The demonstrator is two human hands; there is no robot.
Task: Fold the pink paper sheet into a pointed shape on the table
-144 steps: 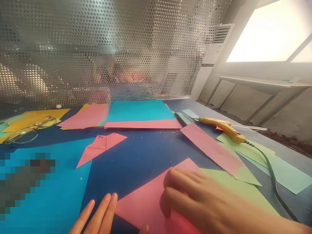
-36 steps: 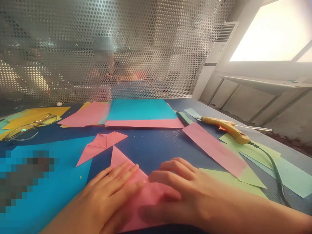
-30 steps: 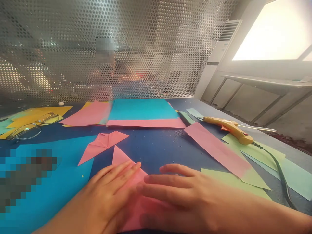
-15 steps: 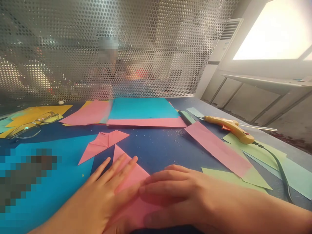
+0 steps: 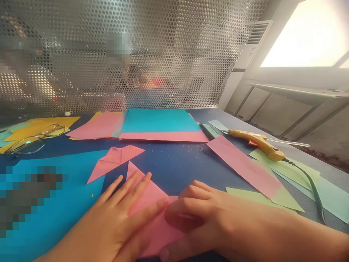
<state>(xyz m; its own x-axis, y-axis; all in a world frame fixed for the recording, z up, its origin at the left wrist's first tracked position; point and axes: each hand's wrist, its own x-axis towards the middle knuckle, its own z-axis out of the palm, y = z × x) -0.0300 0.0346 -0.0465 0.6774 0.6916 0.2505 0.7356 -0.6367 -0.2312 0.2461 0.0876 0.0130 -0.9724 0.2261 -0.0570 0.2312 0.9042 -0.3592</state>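
A folded pink paper (image 5: 152, 203) lies on the dark blue table (image 5: 174, 163) right in front of me, one pointed corner aiming away. My left hand (image 5: 114, 214) lies flat on its left half with fingers spread. My right hand (image 5: 218, 222) presses on its right half with the fingers curled under. A smaller folded pink piece (image 5: 116, 160) rests just beyond, apart from both hands.
A large blue sheet (image 5: 54, 203) covers the near left. Eyeglasses (image 5: 29, 140) sit on yellow paper at far left. Stacked blue and pink sheets (image 5: 160, 125) lie by the perforated metal screen (image 5: 122, 54). A pink strip (image 5: 242, 165), green sheets and a yellow glue gun (image 5: 259, 143) with cord are at the right.
The pink sheet went from an open sheet to a folded pointed shape. My left hand came onto it. In the last second my right fingers drew back and curled along the fold.
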